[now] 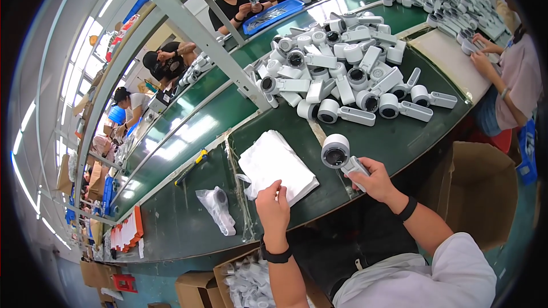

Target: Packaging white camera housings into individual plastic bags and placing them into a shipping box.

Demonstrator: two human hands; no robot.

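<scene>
My right hand (374,179) is closed around the handle of a white handheld fan (335,151), whose round head with a dark front tilts toward me above the table edge. My left hand (273,214) is at the near edge of a stack of white plastic bags (277,162). Its fingertips touch the stack and look slightly apart, with nothing lifted in them. Left of the stack lies a bagged fan (218,208) in clear plastic. Beyond my right hand, a big pile of similar handheld fans (342,63) covers part of the green table (268,122).
A yellow-handled tool (197,162) lies toward the left, with orange-and-white cards (127,231) at the table's far left end. A metal post (211,40) rises beside the pile. Cardboard boxes (482,194) stand right and below. Several co-workers sit around, one close at the right (514,80).
</scene>
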